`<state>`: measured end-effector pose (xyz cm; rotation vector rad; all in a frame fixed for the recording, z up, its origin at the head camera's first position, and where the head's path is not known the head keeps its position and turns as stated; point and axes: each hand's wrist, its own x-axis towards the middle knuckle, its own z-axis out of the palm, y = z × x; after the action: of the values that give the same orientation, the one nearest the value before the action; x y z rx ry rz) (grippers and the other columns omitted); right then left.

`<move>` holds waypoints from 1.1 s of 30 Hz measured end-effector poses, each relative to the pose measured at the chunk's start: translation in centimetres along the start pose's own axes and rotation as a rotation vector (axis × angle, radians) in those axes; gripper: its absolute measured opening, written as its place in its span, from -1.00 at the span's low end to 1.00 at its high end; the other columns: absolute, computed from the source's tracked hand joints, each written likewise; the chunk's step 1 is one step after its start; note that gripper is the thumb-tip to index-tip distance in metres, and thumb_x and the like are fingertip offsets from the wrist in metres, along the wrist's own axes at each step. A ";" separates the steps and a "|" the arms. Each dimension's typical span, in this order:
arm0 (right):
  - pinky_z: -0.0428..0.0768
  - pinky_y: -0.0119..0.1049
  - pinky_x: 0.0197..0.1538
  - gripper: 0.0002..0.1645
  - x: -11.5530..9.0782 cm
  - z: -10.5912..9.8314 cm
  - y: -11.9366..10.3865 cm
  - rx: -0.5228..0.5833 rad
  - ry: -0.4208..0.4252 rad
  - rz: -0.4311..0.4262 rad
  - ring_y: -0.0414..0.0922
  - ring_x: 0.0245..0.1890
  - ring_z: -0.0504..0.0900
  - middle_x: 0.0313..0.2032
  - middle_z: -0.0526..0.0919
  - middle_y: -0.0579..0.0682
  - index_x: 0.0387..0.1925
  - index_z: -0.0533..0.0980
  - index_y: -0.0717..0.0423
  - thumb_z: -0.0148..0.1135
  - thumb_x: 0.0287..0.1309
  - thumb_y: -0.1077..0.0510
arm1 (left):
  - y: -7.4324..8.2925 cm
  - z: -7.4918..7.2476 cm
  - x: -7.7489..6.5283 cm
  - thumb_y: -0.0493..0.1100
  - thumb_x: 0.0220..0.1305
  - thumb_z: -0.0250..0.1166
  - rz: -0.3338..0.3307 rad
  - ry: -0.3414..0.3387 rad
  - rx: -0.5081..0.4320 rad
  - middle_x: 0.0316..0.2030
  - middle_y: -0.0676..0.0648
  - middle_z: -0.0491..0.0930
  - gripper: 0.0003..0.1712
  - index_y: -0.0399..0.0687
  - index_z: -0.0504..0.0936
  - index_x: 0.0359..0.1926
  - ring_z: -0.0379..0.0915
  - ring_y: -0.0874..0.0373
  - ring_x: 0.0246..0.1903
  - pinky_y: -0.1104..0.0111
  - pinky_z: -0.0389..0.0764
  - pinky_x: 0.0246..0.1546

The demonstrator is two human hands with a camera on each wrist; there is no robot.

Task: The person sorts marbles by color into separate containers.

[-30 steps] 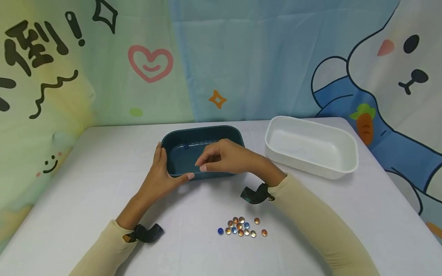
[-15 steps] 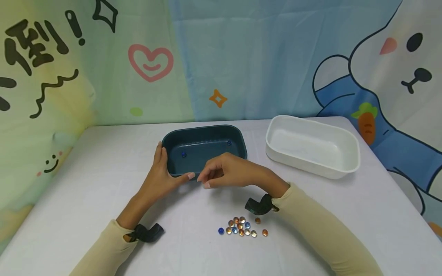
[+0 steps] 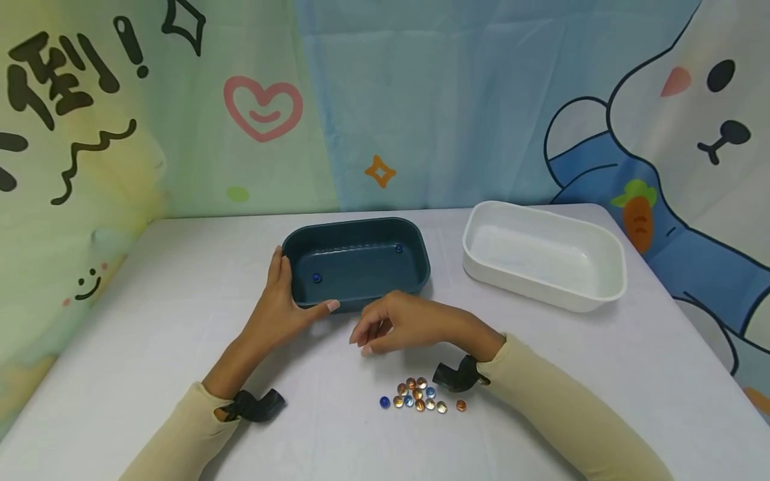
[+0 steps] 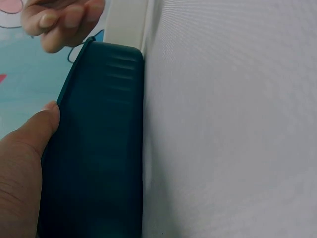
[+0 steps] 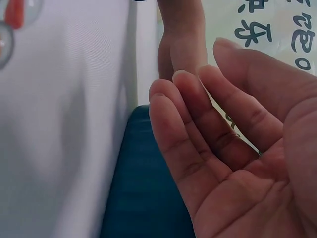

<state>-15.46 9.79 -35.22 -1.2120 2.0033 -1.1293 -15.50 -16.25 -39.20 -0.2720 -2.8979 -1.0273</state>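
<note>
My left hand [image 3: 278, 304] holds the front left corner of a dark teal rectangular tray [image 3: 361, 300]. Its fingers lie along the short side and its thumb sits at the front rim, as the left wrist view also shows. Two dark blue glass marbles, a nearer marble [image 3: 317, 278] and a farther marble [image 3: 399, 248], lie inside. My right hand [image 3: 409, 325] hovers in front of the tray, its fingers loosely bent. In the right wrist view its palm [image 5: 247, 203] and fingers hold nothing. Below it, a cluster of marbles [image 3: 418, 394], amber, clear and blue, lies on the table.
A white rectangular tray [image 3: 544, 294] stands at the back right of the white-covered table [image 3: 150, 300]. One blue marble [image 3: 384, 402] and one orange marble [image 3: 460, 405] flank the cluster. A printed cloth [image 3: 421, 100] hangs behind the table.
My right hand has drawn back from over the teal tray toward the loose marbles. The left marble inside has rolled nearer the front, and the other has come into sight. My left hand stays put.
</note>
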 end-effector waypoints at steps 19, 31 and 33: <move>0.58 -0.38 -0.11 -0.72 -1.5 1.8 1.5 0.042 -0.119 0.048 -0.31 -0.25 0.58 -0.23 0.67 -0.12 -0.08 0.67 0.17 0.40 0.12 0.26 | -0.1 0.1 0.0 0.47 -0.07 0.37 0.001 0.003 0.002 0.51 -0.07 -0.49 0.50 -0.34 -0.28 0.49 -0.30 -0.13 0.46 -0.07 0.11 0.31; 0.58 -0.42 -0.16 -0.79 -1.4 2.5 2.1 -0.020 -0.212 0.037 -0.37 -0.31 0.57 -0.29 0.66 -0.21 -0.13 0.68 0.11 0.37 0.16 0.26 | -0.1 0.2 0.0 0.50 -0.07 0.35 -0.005 0.000 0.011 0.51 -0.05 -0.50 0.50 -0.31 -0.29 0.50 -0.27 -0.14 0.46 -0.08 0.14 0.30; 0.58 -0.43 -0.15 -0.79 -1.5 2.5 2.1 -0.026 -0.221 0.024 -0.38 -0.30 0.57 -0.29 0.66 -0.20 -0.13 0.68 0.12 0.37 0.16 0.26 | -0.1 0.2 0.0 0.50 -0.06 0.34 -0.008 0.001 0.011 0.51 -0.03 -0.50 0.50 -0.31 -0.29 0.50 -0.27 -0.14 0.46 -0.08 0.14 0.30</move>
<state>-13.74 10.66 -38.27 -1.2633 1.8659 -0.9168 -15.47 -16.22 -39.44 -0.2599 -2.9047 -1.0116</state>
